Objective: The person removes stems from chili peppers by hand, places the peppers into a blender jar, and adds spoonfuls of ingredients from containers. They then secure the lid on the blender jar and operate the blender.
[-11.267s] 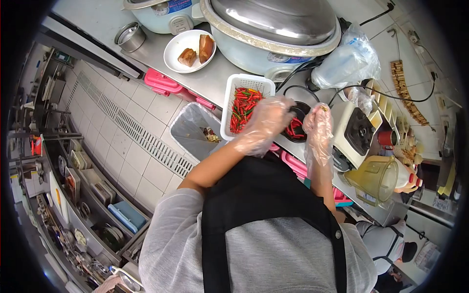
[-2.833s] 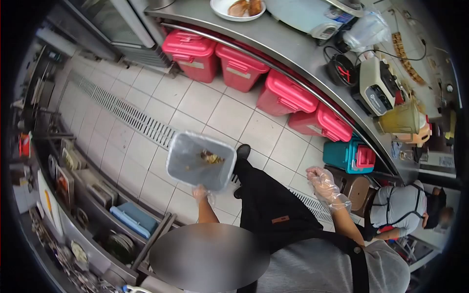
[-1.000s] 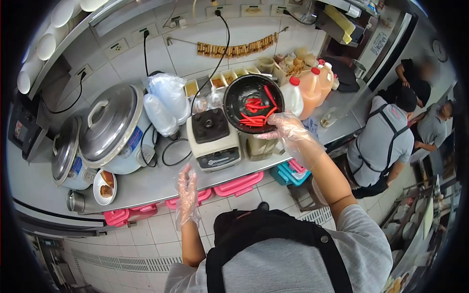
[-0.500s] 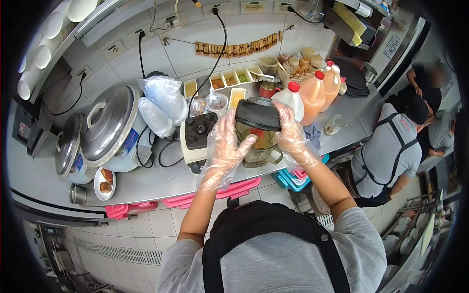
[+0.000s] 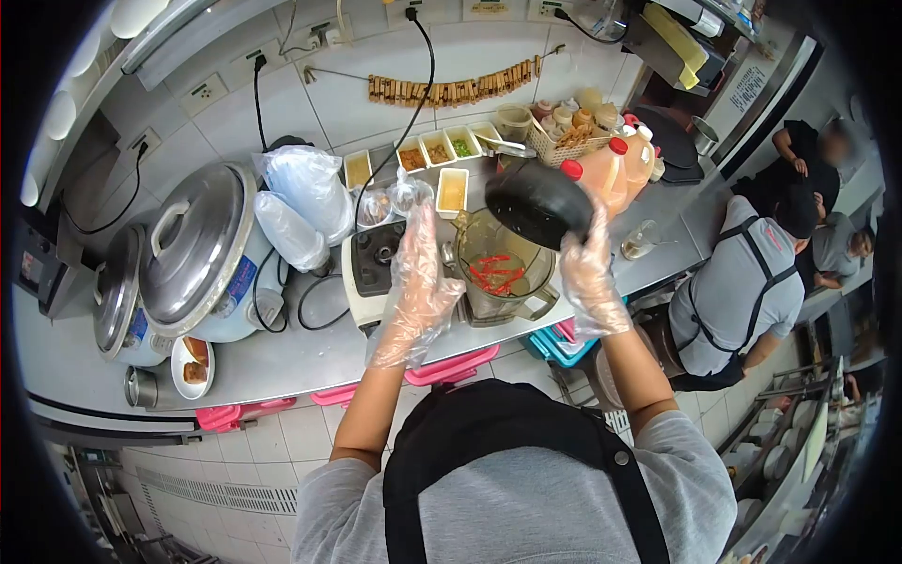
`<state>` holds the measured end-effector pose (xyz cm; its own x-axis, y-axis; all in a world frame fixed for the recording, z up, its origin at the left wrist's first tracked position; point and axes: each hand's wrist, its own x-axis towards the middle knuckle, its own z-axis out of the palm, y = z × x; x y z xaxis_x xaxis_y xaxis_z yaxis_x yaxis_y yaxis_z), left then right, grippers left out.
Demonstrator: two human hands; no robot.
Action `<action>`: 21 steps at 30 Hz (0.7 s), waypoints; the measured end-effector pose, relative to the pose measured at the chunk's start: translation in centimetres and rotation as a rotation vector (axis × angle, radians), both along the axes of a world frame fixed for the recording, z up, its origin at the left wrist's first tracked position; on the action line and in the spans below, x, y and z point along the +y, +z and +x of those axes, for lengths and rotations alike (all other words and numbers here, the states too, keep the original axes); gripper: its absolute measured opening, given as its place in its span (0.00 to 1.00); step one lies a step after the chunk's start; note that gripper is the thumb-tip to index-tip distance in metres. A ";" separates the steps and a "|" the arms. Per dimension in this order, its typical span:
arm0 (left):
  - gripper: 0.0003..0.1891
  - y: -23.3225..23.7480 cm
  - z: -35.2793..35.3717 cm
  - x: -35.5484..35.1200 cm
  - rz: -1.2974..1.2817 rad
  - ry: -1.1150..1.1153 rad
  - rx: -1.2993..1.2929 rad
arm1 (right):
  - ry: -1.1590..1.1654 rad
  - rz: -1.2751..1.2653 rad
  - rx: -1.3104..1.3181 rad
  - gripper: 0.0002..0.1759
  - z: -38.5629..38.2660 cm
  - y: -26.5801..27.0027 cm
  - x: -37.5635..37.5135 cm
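A clear blender jar (image 5: 479, 237) stands on the steel counter, with cut red chili peppers (image 5: 497, 274) inside. My right hand (image 5: 590, 280), in a clear plastic glove, holds the black blender lid (image 5: 539, 203) by its right edge. The lid is tilted above the jar's back right rim, leaving the jar's mouth uncovered. Beside the jar's left side is my gloved left hand (image 5: 421, 287), its fingers stretched out and thumb apart, holding nothing. The white blender base (image 5: 368, 303) with its dark top sits just left of that hand.
Two large lidded pots (image 5: 202, 254) and bagged items (image 5: 305, 193) stand left. Behind the jar are small condiment trays (image 5: 452, 194). Jugs (image 5: 604, 177) and a glass (image 5: 641, 241) stand right. A black cord (image 5: 429, 89) hangs over the counter. A co-worker (image 5: 742, 282) stands at right.
The lid has come off the jar's top, moving right and tilting in my right hand. My left hand has let go of the lid. The peppers in the jar now show clearly.
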<state>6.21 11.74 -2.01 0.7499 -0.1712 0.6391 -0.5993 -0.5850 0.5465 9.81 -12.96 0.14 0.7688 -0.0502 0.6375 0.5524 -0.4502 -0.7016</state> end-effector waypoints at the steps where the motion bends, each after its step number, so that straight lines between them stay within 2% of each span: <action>1: 0.51 0.3 0.0 0.2 -0.028 0.000 -0.005 | 0.119 0.277 0.143 0.35 -0.2 0.4 0.0; 2: 0.49 1.0 0.0 0.2 -0.057 -0.001 -0.010 | 0.234 0.556 0.285 0.34 -0.7 1.6 0.3; 3: 0.49 1.3 0.0 0.0 -0.070 0.014 -0.009 | 0.323 0.663 0.374 0.33 -1.3 2.9 0.4; 6: 0.49 0.7 1.3 0.2 -0.075 0.018 -0.032 | 0.307 0.658 0.383 0.35 -0.7 2.7 -0.7; 10: 0.42 0.9 1.7 0.0 -0.084 0.053 -0.063 | 0.270 0.604 0.310 0.35 -0.1 1.5 -1.3; 11: 0.37 0.8 2.1 -0.1 -0.079 0.077 -0.050 | 0.272 0.599 0.315 0.35 -0.3 1.8 -1.1; 12: 0.37 1.4 2.0 -0.3 -0.081 0.082 -0.044 | 0.292 0.615 0.391 0.35 -0.6 2.5 -0.7; 14: 0.36 2.9 1.4 -0.8 -0.571 -0.264 0.406 | 0.309 0.634 0.477 0.35 -1.7 4.5 0.5; 16: 0.42 2.9 1.8 -1.4 -0.574 -0.237 0.433 | 0.406 0.650 0.745 0.34 -2.9 7.1 2.7; 18: 0.47 4.2 1.0 -2.8 -0.923 -0.077 0.621 | 0.468 0.641 0.926 0.34 -3.5 8.4 4.7; 19: 0.47 4.6 0.9 -2.0 -1.099 -0.059 0.742 | 0.564 0.623 0.859 0.34 -3.5 8.3 5.5; 20: 0.38 6.5 -0.3 -1.1 -1.155 -0.031 0.771 | 0.660 0.604 0.790 0.34 -3.5 8.2 5.9; 21: 0.34 5.5 -0.5 0.3 -1.271 -0.068 0.768 | 0.660 0.610 0.794 0.34 -3.4 8.3 5.8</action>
